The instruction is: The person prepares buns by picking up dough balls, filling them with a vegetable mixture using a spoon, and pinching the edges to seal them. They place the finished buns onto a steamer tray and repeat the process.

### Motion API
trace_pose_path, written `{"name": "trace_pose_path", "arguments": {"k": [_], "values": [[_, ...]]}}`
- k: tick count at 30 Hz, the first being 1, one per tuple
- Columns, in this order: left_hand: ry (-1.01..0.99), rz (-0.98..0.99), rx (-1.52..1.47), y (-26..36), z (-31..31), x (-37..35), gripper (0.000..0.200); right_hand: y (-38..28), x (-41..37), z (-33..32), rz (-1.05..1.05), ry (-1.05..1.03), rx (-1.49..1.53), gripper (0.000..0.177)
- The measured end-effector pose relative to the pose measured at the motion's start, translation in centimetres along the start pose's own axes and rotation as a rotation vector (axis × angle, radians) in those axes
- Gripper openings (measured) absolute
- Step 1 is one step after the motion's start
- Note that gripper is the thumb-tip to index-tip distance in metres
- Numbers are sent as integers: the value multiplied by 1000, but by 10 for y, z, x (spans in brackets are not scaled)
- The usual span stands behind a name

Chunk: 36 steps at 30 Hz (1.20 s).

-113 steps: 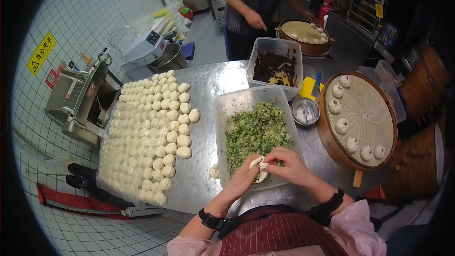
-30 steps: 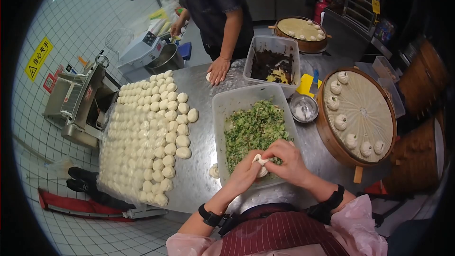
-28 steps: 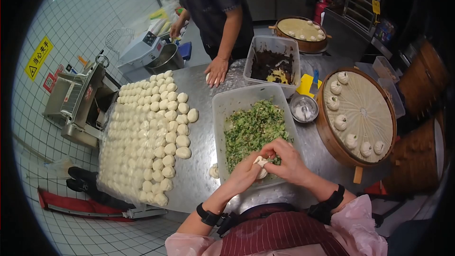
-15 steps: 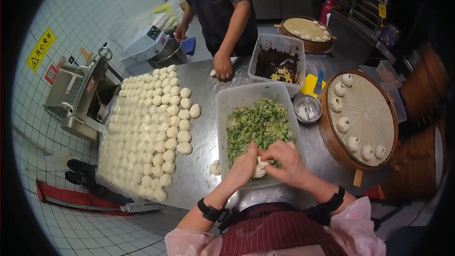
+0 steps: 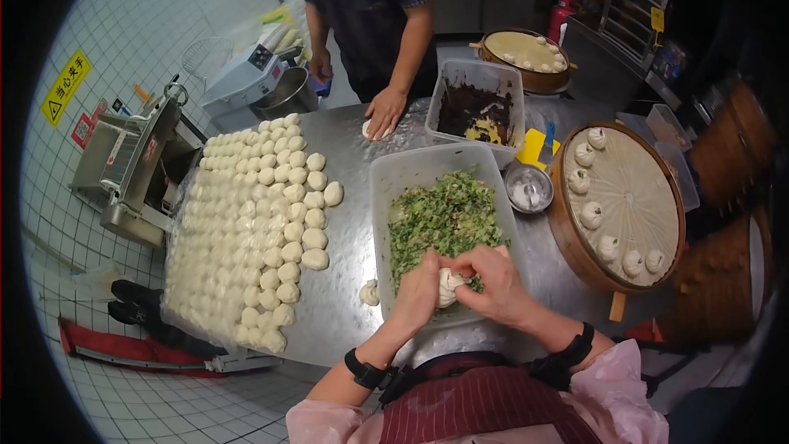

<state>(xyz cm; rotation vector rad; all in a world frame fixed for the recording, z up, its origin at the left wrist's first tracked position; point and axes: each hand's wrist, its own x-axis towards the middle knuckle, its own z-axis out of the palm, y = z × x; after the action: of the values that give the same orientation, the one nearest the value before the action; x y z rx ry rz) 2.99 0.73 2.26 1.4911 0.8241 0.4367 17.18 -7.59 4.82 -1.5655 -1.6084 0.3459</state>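
Over the near end of a plastic tub [image 5: 386,197] of chopped green filling [image 5: 448,210], a pleated bun [image 5: 449,286] sits between both my hands. My left hand [image 5: 417,289] cups the bun's left side. From the right, my right hand [image 5: 491,281] pinches the dough at its edge with thumb and fingers; some green filling shows beside it. A small pleated piece of dough [image 5: 370,292] rests on the steel table just left of the tub.
Rows of dough balls [image 5: 288,222], partly under plastic film, cover the table's left side. A bamboo steamer [image 5: 625,205] with several buns stands right, by a metal bowl [image 5: 528,189]. Across the table, a co-worker's hand [image 5: 385,111] presses dough near a tub of dark filling [image 5: 475,107].
My hands stay at the bun, which shows more of its pleats now. The co-worker's hand has flattened a dough piece on the table. The view has shifted slightly.
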Motion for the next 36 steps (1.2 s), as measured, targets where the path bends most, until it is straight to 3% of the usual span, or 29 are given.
{"name": "trace_pose_path", "arguments": {"k": [7,9,11,16,17,19,22,24,26,28,31,36], "values": [[-8,-20,121,-2,-6,10,63,5,0,0,-12,-7,29,12],[188,118,-71,9,-1,8,62,5,2,-4,-8,14,17,12],[131,92,-43,13,0,1,63,4,4,-6,2,38,5,12],[49,77,35,7,-6,2,62,-8,7,-9,-281,10,-219,13],[56,54,78,7,-7,2,62,-9,7,-8,-281,10,-220,13],[64,37,120,6,-8,4,62,-13,9,-7,-83,-19,-57,13],[53,-14,189,1,-7,8,62,-2,4,-2,-86,-72,-60,13],[112,59,-344,2,0,7,61,1,4,-4,-55,-43,-26,13],[104,72,-218,8,-2,-1,61,0,4,-4,-18,-13,11,13],[106,87,-94,12,-4,-5,61,-6,7,-3,-215,46,-153,13],[74,13,-53,10,-4,-4,60,-16,7,-6,-339,5,-321,14],[86,48,11,7,-4,1,62,-24,12,-10,-295,-2,-256,14]]}}
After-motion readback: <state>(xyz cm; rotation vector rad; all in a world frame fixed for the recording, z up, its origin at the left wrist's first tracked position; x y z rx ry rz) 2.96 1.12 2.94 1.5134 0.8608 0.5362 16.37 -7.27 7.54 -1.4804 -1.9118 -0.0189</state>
